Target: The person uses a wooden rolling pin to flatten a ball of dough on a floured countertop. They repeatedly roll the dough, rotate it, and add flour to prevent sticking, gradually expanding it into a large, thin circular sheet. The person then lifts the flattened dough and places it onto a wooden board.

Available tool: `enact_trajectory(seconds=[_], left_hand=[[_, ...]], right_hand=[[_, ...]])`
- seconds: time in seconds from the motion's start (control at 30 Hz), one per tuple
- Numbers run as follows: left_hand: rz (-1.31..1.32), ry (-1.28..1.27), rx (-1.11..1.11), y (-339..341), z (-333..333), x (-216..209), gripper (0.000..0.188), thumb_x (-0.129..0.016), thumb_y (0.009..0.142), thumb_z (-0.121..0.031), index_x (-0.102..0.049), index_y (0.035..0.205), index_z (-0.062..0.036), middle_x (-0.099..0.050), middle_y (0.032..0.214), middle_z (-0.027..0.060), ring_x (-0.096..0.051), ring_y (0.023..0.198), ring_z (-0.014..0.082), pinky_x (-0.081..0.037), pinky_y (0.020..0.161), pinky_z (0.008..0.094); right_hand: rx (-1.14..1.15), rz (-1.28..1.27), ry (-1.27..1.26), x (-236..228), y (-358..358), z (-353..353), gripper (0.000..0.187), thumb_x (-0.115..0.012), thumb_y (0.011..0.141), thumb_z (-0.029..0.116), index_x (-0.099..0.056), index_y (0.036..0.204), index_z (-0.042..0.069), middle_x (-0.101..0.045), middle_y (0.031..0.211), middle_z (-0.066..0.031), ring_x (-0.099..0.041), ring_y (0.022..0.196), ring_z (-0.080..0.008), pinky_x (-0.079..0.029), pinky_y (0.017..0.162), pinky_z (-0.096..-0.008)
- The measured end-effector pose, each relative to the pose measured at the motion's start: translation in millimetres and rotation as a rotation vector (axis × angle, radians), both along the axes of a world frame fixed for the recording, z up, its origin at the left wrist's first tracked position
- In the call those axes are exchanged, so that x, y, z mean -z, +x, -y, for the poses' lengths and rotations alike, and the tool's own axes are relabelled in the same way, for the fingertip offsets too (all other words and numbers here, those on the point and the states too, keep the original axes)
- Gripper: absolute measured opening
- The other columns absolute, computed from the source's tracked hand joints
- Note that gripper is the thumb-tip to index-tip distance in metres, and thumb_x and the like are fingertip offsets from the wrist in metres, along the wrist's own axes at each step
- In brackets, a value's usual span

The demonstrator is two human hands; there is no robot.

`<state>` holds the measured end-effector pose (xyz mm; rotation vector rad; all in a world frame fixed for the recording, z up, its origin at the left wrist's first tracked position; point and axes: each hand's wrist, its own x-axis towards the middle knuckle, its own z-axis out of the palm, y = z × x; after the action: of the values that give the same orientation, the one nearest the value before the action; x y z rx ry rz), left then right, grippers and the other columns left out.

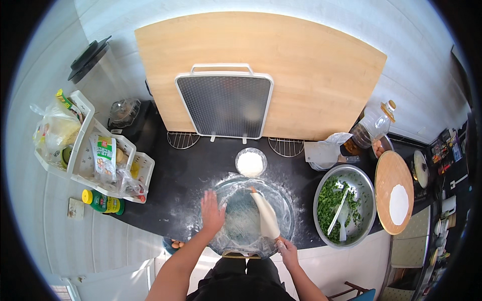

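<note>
A floured round glass board lies at the counter's front edge. Across its right half slants a rolling pin with a pale sheet of dough wrapped round it; only the pin's wooden far tip shows plainly. My right hand is closed round the near end of the pin. Over the left part of the board is my left hand, fingers stretched out and holding nothing; whether its palm touches the glass I cannot tell. Just behind the board stands a bowl of white flour.
To the right, a steel bowl holds chopped greens and a white spatula. Beside it, a round wooden board bears a white dough round. A cleaver lies behind. White baskets and a green bottle stand left.
</note>
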<state>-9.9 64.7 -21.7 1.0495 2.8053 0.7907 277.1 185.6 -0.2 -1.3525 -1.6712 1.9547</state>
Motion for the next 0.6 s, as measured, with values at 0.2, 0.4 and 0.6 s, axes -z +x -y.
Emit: enact_trajectory(seconds=[0.2, 0.4, 0.6], left_hand=[[0.137, -0.060, 0.695, 32, -26, 4, 0.068, -0.055, 0.093, -0.032, -0.030, 0.146, 0.0029, -0.025, 0.154, 0.0208, -0.019, 0.145, 0.0354, -0.015, 0.118, 0.0476], [0.106, -0.015, 0.603, 12, -111, 1, 0.070, -0.057, 0.091, -0.034, -0.032, 0.144, 0.0052, -0.028, 0.153, 0.0217, -0.020, 0.145, 0.0358, -0.016, 0.118, 0.0470], [0.223, -0.135, 1.055, 102, -75, -7, 0.071, -0.055, 0.090, -0.040, -0.034, 0.144, 0.0002, -0.031, 0.151, 0.0202, -0.024, 0.143, 0.0347, -0.019, 0.117, 0.0497]], right_hand=[[0.095, -0.024, -0.031, -16, 23, -9, 0.031, -0.058, 0.096, 0.018, -0.063, 0.122, 0.003, -0.061, 0.084, 0.0025, -0.048, 0.066, -0.0040, -0.040, 0.058, -0.0199], [0.082, 0.025, 0.095, -37, 29, -28, 0.032, -0.059, 0.095, 0.018, -0.062, 0.122, 0.002, -0.061, 0.084, 0.0020, -0.049, 0.067, -0.0048, -0.040, 0.060, -0.0201], [0.104, 0.034, 0.060, -38, 28, -31, 0.031, -0.059, 0.095, 0.020, -0.063, 0.121, 0.003, -0.061, 0.084, 0.0025, -0.049, 0.067, -0.0049, -0.040, 0.060, -0.0199]])
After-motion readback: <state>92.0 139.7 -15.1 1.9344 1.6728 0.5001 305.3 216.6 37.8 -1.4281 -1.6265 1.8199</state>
